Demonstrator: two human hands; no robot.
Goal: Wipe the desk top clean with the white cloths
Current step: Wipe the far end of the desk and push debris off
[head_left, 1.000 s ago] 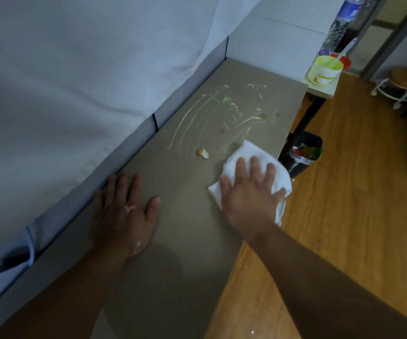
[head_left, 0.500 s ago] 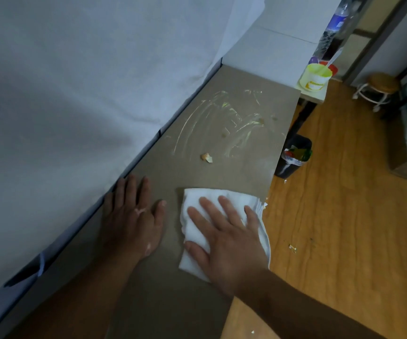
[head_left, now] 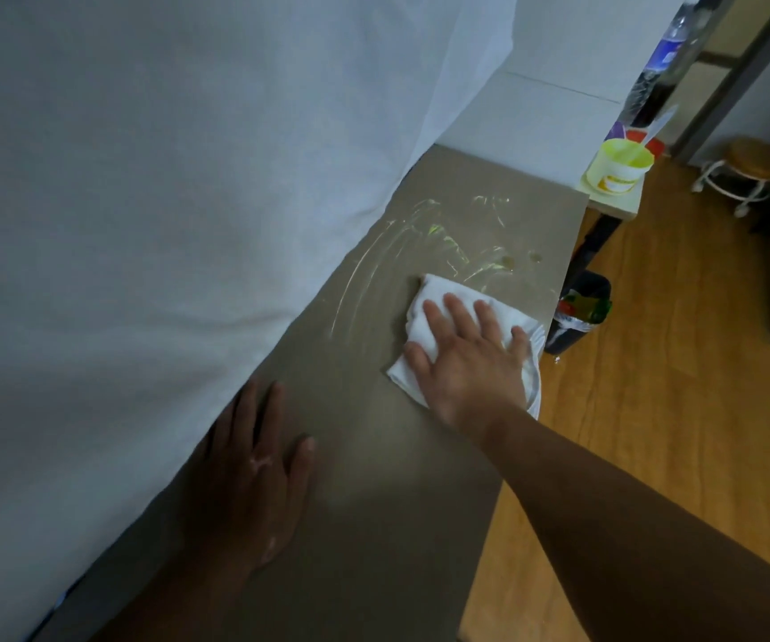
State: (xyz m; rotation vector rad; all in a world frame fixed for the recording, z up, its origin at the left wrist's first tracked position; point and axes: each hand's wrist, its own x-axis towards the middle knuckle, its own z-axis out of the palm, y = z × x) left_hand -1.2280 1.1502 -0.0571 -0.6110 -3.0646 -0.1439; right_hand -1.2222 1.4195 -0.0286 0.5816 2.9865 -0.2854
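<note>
Since half a second ago we have pushed the white cloth (head_left: pixel 441 291) away from us along the desk top (head_left: pixel 374 525), from beside our left hand (head_left: pixel 253 474) up to the near edge of the smears (head_left: pixel 438 234). The small crumb that lay ahead of the cloth no longer shows; we judge it has been swept up or sits under the fold, but we cannot tell which.

Our right hand (head_left: pixel 471 359) lies flat on the cloth, fingers straight and spread, pressing down rather than gripping; the cloth's right side runs over the front edge of the desk. Our left hand rests palm down on the bare desk close to the hanging white sheet (head_left: pixel 142 224), fingers straight, holding nothing.

As for progress, the near stretch of the desk looks dull and free of marks, so we take that part as done. What is left is the far end: pale and greenish streaks curve across it beyond the cloth, with two small spots (head_left: pixel 519 259) near the front edge. A yellow tub (head_left: pixel 619 166) stands on the ledge past the desk, and a bin (head_left: pixel 582 312) sits on the floor below the desk's front edge
</note>
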